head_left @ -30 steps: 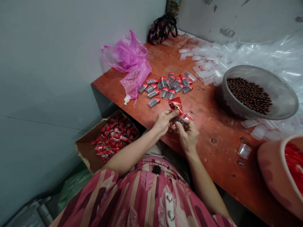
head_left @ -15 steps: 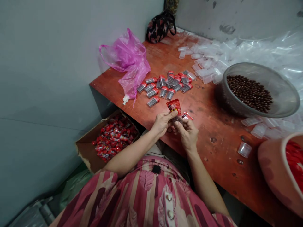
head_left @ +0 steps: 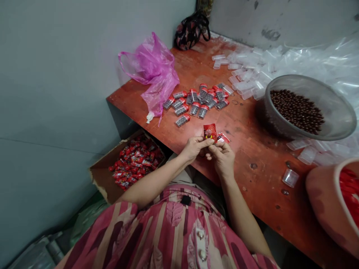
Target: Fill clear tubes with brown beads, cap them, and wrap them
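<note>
The left hand [head_left: 196, 147] and right hand [head_left: 223, 157] pinch a red packet [head_left: 210, 133] between them over the tabletop [head_left: 246, 130]; beyond their grip lie filled containers [head_left: 196, 100], and right of it a bowl [head_left: 314, 131].

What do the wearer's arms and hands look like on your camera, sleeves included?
The left hand and right hand show no gloves, and nothing is worn at either wrist. The sleeves end near the elbows, striped in pink, maroon and cream.
</note>
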